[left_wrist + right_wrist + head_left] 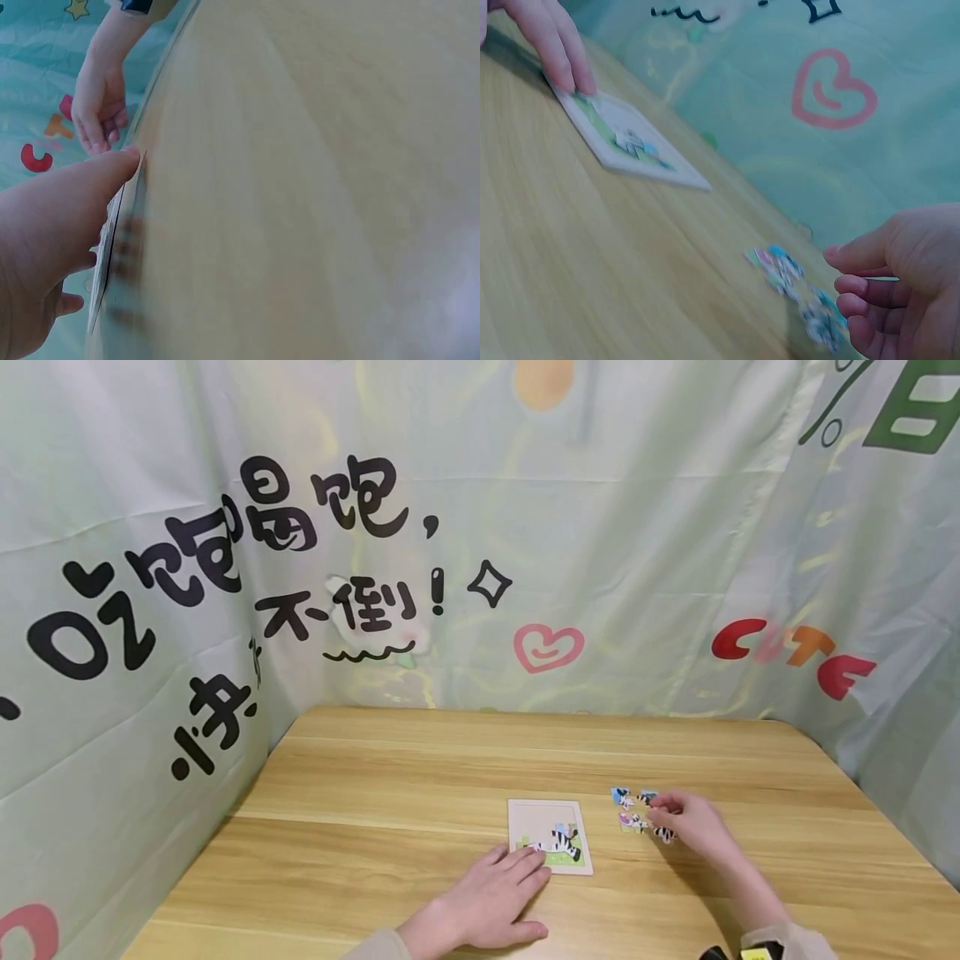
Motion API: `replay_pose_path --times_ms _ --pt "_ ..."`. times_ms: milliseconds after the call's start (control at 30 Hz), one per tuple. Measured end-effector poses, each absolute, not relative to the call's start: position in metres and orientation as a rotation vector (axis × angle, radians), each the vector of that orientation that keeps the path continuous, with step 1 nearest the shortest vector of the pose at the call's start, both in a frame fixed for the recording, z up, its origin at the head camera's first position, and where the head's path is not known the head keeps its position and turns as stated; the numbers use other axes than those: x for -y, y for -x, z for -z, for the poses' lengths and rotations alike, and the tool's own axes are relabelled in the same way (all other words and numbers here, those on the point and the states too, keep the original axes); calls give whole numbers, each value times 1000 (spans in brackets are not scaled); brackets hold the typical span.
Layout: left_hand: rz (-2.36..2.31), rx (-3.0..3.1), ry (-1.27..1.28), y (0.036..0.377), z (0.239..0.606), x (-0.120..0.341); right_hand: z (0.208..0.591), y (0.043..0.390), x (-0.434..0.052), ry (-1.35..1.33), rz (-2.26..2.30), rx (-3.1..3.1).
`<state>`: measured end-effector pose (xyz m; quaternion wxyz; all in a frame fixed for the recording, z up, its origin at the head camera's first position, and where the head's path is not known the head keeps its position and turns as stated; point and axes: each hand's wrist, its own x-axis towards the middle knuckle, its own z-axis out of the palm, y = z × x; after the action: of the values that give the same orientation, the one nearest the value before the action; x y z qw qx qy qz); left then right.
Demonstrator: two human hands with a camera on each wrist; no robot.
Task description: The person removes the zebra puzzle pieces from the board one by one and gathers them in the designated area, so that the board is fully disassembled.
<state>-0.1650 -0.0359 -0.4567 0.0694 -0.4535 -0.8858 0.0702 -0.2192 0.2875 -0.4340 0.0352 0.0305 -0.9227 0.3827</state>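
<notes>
A small puzzle board [550, 835] with a partly built zebra picture lies on the wooden table [420, 777]. My left hand [517, 872] lies flat with straight fingers pressing the board's near left corner; the same fingers [559, 52] show on the board [630, 139] in the right wrist view. Several loose puzzle pieces [633, 807] lie to the right of the board. My right hand [678, 821] hovers at these pieces [787, 274] with fingers loosely curled [862, 289] and nothing visibly pinched. The left wrist view shows my left hand [52, 232] on the board's edge [112, 232].
Printed cloth walls [150, 610] close off the table on the left, back and right. Bare wood stretches behind and to the left of the board. The table's near edge lies just under both forearms.
</notes>
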Motion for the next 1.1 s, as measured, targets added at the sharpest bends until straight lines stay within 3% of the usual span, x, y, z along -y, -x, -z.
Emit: replay_pose_path --times_ms 400,867,1100 --pt "-241 2681 1372 166 455 24 438 229 -232 -164 -1462 2837" --pt "-219 2689 1406 170 458 13 447 227 -197 -493 -1230 2903" --pt "-221 2696 1396 169 457 13 445 225 -196 -523 -1062 2944"
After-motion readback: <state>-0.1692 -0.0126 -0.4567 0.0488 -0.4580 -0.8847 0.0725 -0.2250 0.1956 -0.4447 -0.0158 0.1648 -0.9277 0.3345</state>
